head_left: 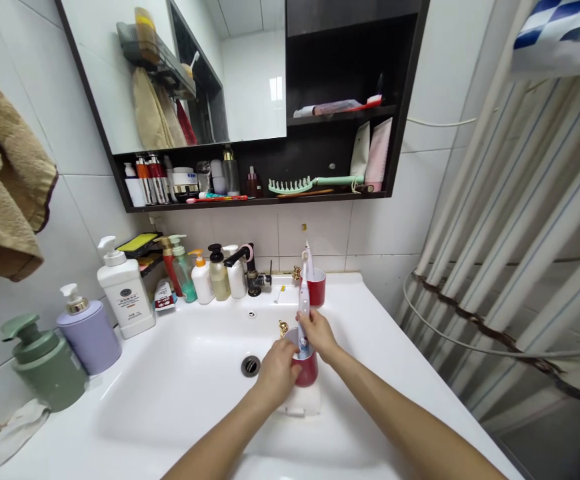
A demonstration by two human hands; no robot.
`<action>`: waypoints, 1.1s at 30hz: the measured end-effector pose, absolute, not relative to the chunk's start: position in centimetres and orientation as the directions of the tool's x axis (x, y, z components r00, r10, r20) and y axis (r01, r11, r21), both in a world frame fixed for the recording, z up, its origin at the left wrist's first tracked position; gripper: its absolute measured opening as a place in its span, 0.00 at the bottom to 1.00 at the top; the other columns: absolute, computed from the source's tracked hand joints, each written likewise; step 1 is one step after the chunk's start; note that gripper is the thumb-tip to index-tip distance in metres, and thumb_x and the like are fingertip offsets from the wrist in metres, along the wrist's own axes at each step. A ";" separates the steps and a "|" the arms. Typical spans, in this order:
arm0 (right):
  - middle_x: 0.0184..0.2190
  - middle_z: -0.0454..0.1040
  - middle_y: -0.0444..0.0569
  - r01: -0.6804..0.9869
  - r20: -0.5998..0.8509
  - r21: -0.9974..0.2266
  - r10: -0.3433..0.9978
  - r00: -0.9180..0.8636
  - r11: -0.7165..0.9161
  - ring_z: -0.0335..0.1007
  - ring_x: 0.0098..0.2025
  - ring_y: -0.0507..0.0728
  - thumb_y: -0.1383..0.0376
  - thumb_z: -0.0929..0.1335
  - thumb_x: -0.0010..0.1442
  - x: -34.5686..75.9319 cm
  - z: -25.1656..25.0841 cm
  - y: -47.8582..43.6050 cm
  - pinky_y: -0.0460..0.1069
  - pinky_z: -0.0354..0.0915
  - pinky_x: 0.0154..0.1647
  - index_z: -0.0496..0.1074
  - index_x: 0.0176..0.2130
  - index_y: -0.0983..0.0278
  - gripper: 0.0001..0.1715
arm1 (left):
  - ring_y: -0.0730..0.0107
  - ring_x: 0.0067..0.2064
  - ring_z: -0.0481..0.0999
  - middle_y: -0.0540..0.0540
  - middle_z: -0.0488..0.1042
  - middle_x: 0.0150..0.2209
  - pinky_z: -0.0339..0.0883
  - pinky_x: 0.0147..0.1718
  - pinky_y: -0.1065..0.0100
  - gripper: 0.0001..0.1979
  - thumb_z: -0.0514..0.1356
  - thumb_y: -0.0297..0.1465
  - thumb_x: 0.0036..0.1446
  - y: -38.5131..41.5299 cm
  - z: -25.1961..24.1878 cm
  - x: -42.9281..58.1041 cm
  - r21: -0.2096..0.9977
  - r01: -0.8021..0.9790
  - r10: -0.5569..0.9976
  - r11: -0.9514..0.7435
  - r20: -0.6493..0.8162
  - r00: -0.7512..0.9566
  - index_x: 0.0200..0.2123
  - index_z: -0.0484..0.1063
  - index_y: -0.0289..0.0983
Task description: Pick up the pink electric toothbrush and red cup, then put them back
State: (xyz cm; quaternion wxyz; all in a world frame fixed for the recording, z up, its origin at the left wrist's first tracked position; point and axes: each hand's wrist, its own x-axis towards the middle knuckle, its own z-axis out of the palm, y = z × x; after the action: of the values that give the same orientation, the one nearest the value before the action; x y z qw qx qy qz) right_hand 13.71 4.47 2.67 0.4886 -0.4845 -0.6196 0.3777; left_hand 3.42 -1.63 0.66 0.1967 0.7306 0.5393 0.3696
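Observation:
My left hand (276, 371) is wrapped round a red cup (307, 371) held over the white sink basin (180, 387). My right hand (319, 332) grips a white electric toothbrush (303, 300) that stands upright with its lower end in that cup. A second red cup (317, 287) with another toothbrush in it stands on the counter behind, near the wall.
A black tap (246, 263) sits behind the drain (251, 365). Several pump bottles line the back and left of the counter, among them a white one (125, 291), a purple one (87, 330) and a green one (45, 362). A towel (5, 180) hangs at left; radiator pipes (515, 253) stand at right.

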 end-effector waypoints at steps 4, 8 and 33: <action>0.18 0.63 0.45 0.390 0.271 -0.880 0.961 -0.052 0.270 0.59 0.23 0.52 0.56 0.59 0.44 13.8 1.1 4.1 0.46 0.54 0.25 0.61 0.17 0.65 0.16 | 0.64 0.36 0.62 0.46 0.65 0.28 0.54 0.37 0.65 0.07 0.51 0.21 0.37 -1.3 0.3 3.7 0.618 0.708 0.938 -0.342 0.264 0.223 0.21 0.64 0.37; 0.20 0.65 0.47 0.477 0.292 -0.830 0.954 -0.073 0.290 0.60 0.25 0.52 0.56 0.58 0.46 14.6 1.3 3.7 0.45 0.55 0.25 0.64 0.19 0.66 0.17 | 0.66 0.35 0.62 0.48 0.64 0.27 0.54 0.36 0.66 0.06 0.50 0.21 0.37 -1.0 0.7 4.1 0.594 0.710 0.924 -0.379 0.286 0.254 0.19 0.62 0.37; 0.37 0.64 0.47 0.705 0.250 -0.702 0.962 0.107 0.104 0.62 0.36 0.52 0.62 0.58 0.53 26.2 7.7 15.7 0.50 0.61 0.35 0.62 0.39 0.67 0.14 | 0.61 0.39 0.62 0.44 0.64 0.30 0.55 0.38 0.63 0.08 0.52 0.19 0.37 12.0 6.1 15.9 0.556 0.551 0.780 -0.621 0.508 0.366 0.19 0.62 0.38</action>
State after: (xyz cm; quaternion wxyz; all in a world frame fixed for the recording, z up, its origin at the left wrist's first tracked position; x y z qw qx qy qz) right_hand 26.23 15.67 7.68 0.3689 -0.6460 -0.6451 0.1746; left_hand 15.91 12.02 6.08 0.1475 0.8131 0.4093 0.3868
